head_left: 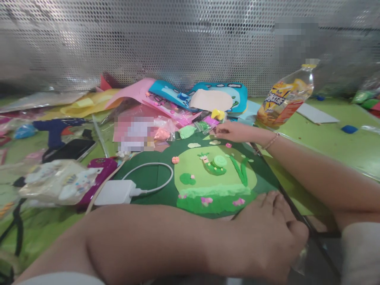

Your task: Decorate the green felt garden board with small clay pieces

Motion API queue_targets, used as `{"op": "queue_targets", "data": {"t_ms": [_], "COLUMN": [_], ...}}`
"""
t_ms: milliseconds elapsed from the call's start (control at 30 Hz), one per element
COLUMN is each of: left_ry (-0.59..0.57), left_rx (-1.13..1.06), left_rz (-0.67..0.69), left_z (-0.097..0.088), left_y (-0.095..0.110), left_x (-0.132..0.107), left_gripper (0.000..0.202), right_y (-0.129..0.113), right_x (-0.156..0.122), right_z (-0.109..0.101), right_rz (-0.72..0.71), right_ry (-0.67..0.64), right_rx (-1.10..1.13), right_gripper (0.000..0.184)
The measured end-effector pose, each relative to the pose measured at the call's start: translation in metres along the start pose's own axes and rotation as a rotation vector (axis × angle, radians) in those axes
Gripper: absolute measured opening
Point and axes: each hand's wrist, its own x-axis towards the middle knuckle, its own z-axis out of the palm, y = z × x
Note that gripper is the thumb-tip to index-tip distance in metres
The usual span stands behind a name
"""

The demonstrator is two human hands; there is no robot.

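My right hand (233,131) reaches across to the small clear packets at the back of the picture. Its fingers are bent in a pinch at the edge of a packet of purple clay (211,122), beside yellow clay (218,114). My left hand (267,233) is curled near the table's front edge, its palm hidden; a bit of clear plastic (302,259) shows below it. Between the hands lies a dark green sheet (160,154) bearing a light green clay picture (196,158), with a snail (218,163), grass and pink flowers.
A white charger (114,192) with a looped cable rests on the sheet's left. Further left are a phone (73,149), a blue glue gun (56,130) and a purple case (101,174). A tilted bottle (286,97) stands at back right, before a perforated metal panel (178,43).
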Motion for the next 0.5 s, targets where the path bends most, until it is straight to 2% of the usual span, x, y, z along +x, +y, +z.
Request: {"op": "queue_targets", "data": {"t_ms": [133,200,367,500], "left_ry": [-0.014,-0.041,-0.023,0.027], "left_rx": [-0.012,-0.021,-0.006,0.010], "left_rz": [-0.001,0.001,-0.016,-0.037], "left_z": [0.000,-0.001,-0.002,0.002], "left_y": [-0.001,-0.002,-0.003,-0.001], "left_x": [0.000,0.000,-0.001,-0.002], "left_gripper": [0.063,0.064,0.057,0.054], "right_y": [-0.008,-0.013,-0.022,-0.028], "right_x": [-0.007,-0.010,-0.014,-0.015], "right_z": [-0.017,-0.021,-0.013,-0.012], "right_rz": [-0.160,-0.197,-0.127,-0.073], "right_ry": [-0.023,-0.068,-0.181,-0.231], "right_rx": [-0.024,-0.069,-0.230,-0.246], "right_gripper": [0.030,0.034,0.046,0.047]}}
